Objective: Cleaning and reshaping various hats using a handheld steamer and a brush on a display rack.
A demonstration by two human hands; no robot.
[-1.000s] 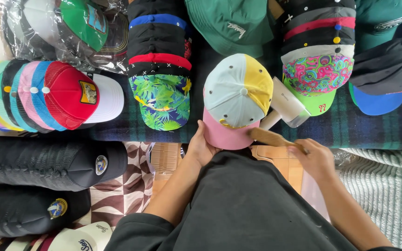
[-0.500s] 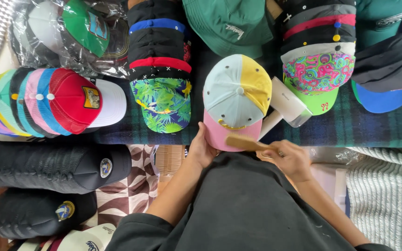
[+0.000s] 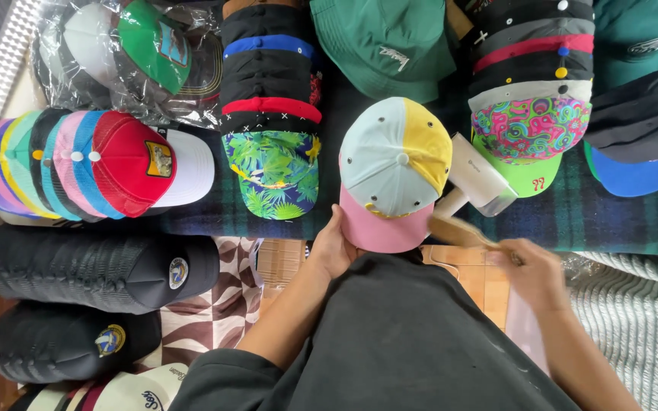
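Left hand [image 3: 334, 247] fingers curled, gripping pink brim of pastel cap [image 3: 394, 171]. Right hand [image 3: 533, 270] fingers closed around wooden brush [image 3: 457, 230] handle. Clear plastic bag [image 3: 127, 61] contains caps.

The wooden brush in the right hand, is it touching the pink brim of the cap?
No, the wooden brush in the right hand sits just right of the pink brim of the cap, with a gap between.

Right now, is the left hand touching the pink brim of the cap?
Touching. The head view shows the left hand with its fingers wrapped on the edge of the pink brim of the cap, with no gap between them.
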